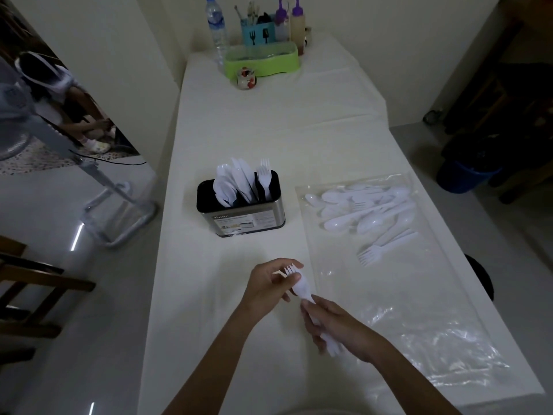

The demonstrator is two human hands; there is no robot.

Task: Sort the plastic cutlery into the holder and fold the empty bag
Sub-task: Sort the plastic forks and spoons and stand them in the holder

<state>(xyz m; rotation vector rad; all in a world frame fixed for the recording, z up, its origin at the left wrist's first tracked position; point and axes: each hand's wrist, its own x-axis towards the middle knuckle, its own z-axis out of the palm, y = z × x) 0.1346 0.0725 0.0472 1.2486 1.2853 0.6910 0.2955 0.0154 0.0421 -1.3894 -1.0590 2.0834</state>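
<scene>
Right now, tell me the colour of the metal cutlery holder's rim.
The silver metal cutlery holder has a black rim; head view.

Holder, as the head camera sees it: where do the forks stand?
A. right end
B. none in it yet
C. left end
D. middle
A: the forks stand tines up at the right end of the holder, next to the knives. The left hand and right hand grip the held forks.

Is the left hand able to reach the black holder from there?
Probably yes. The holder stands just ahead of the left hand, with only bare tablecloth between. Both it and the right hand hold the forks, though.
</scene>
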